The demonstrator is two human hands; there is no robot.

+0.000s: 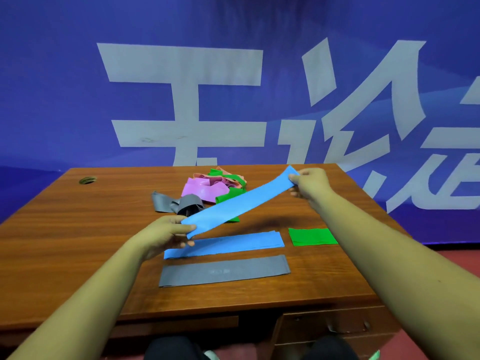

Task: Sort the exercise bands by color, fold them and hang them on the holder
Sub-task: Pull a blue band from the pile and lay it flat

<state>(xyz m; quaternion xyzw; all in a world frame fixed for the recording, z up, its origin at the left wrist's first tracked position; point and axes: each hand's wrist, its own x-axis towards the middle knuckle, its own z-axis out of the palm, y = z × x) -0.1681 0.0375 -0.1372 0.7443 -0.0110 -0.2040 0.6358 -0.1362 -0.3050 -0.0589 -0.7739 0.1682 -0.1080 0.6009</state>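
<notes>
- Blue band [239, 203] hangs stretched flat above the desk: your left hand [166, 235] pinches its near end and your right hand [311, 185] pinches its far end.
- Sorting looks partly done: blue strips [226, 245] lie flat, with a grey strip [224, 272] just in front of them and a folded green piece [313, 236] to their right.
- At the back sits a tangled heap [215, 188] of pink, green and grey bands; no holder shows, so hanging probably hasn't begun.
- You work on a brown wood-grain desk [78, 242] with a cable hole [87, 180], a blue banner [65, 100] behind and red floor [454, 268] at right.
</notes>
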